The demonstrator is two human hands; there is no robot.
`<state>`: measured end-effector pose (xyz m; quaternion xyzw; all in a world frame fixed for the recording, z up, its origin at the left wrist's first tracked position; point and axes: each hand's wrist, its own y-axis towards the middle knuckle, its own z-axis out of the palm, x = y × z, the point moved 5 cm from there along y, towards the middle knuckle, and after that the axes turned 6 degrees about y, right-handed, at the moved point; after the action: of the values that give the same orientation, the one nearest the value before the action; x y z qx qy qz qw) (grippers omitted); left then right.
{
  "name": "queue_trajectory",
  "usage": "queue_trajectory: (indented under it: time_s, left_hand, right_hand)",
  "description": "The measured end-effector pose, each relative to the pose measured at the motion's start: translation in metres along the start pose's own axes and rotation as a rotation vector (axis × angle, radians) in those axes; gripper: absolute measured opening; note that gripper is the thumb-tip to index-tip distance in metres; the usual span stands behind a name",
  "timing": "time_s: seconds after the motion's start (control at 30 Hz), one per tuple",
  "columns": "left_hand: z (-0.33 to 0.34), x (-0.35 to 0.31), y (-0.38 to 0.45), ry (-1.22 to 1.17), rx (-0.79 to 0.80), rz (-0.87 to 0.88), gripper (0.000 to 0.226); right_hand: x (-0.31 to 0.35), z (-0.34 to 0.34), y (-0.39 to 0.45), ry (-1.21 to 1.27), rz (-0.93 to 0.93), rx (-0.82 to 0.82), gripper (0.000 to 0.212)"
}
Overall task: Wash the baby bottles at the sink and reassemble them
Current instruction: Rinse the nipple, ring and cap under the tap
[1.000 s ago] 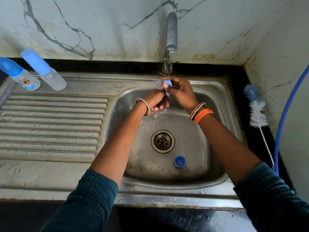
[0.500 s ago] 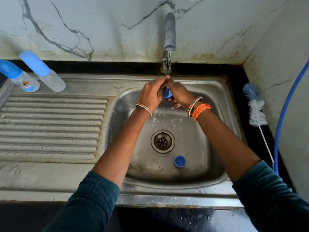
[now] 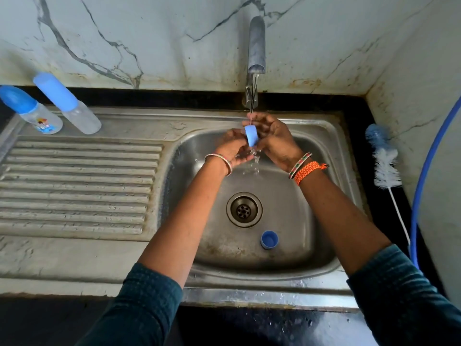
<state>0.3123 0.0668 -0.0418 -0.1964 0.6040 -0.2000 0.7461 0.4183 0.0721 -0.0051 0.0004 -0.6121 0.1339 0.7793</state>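
Note:
Under the running tap (image 3: 256, 46) both hands hold a small blue bottle cap (image 3: 251, 137) in the thin stream. My right hand (image 3: 277, 141) grips it from the right, fingers curled over its top. My left hand (image 3: 232, 148) is cupped palm up, its fingertips against the cap's left side. Water splashes off below the hands. A second blue ring-shaped cap (image 3: 269, 239) lies on the sink floor, near the drain (image 3: 244, 209). Two capped baby bottles (image 3: 37, 113) (image 3: 72, 108) stand at the back left of the drainboard.
The steel sink basin (image 3: 331, 245) sits right of a ribbed drainboard (image 3: 74, 183). A white and blue bottle brush (image 3: 385, 161) lies on the dark counter at the right. A blue hose (image 3: 424, 171) curves along the right wall. Marble wall behind.
My left hand has dropped from covering the cap's top to a cupped position beside it. The blue cap now shows plainly between the hands, turned under the stream.

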Motion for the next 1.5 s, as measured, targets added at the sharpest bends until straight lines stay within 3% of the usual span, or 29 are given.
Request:
queue_trajectory:
  time_s: [0.07,0.13,0.23,0.3,0.37,0.47,0.53,0.6,0.7,0.9,1.0,1.1,1.17,1.27,1.33,1.4,1.5]
  left_hand:
    - [-0.008,-0.013,0.002,0.256,-0.196,0.249,0.019]
    - [-0.014,-0.028,-0.003,0.542,-0.402,0.504,0.007]
    - [-0.006,-0.041,-0.010,0.809,-0.438,0.765,0.004]
    - [-0.005,-0.043,-0.011,0.806,-0.428,0.814,0.002]
    - [-0.007,-0.041,-0.009,0.634,-0.450,0.726,0.006]
    - [-0.001,-0.022,0.000,0.282,-0.317,0.330,0.018]
    - [0.009,-0.005,0.001,0.169,-0.184,0.088,0.016]
    - [0.013,0.004,-0.002,0.056,-0.119,-0.029,0.018]
    - [0.014,0.008,-0.004,-0.098,-0.080,-0.040,0.026]
    - [0.000,0.003,-0.005,-0.395,-0.074,-0.008,0.027]
    - [-0.006,0.014,-0.003,-0.240,-0.068,-0.126,0.029]
    - [-0.007,0.017,-0.003,-0.226,-0.025,-0.169,0.030]
    - [-0.007,0.017,-0.003,-0.247,-0.029,-0.171,0.032]
    - [-0.008,0.022,-0.002,-0.240,-0.054,-0.195,0.031]
    - [-0.013,0.027,0.000,-0.177,-0.056,-0.228,0.032]
    - [-0.017,0.033,0.002,-0.145,-0.042,-0.258,0.034]
    - [-0.018,0.034,-0.001,-0.063,0.031,-0.254,0.027]
  right_hand:
    - [0.000,0.003,0.001,0.094,0.101,0.012,0.043]
    - [0.000,0.005,0.004,0.027,0.153,0.027,0.026]
    - [-0.004,0.000,0.004,-0.289,0.304,0.036,0.043]
    - [-0.004,-0.004,0.005,-0.443,0.343,0.043,0.057]
    - [0.000,-0.005,0.012,-0.456,0.240,0.028,0.060]
    - [-0.006,0.004,0.013,-0.043,0.219,0.082,0.038]
    - [-0.010,0.011,0.011,0.171,0.187,0.119,0.021]
    - [-0.013,0.013,0.009,0.306,0.145,0.103,0.016]
    - [-0.015,0.014,0.007,0.429,0.169,0.047,0.019]
    - [-0.026,0.017,0.005,0.264,0.284,-0.001,0.025]
    - [-0.035,0.019,0.001,0.099,0.291,0.029,0.025]
    - [-0.028,0.013,0.007,0.395,0.340,-0.046,0.039]
    - [-0.024,0.007,0.012,0.425,0.350,-0.051,0.046]
    - [-0.032,0.004,0.009,0.058,0.392,0.000,0.052]
    - [-0.035,0.005,0.009,-0.043,0.397,0.004,0.054]
    - [-0.032,0.006,0.009,0.126,0.402,-0.042,0.049]
    - [-0.025,0.006,0.010,0.343,0.322,-0.086,0.023]
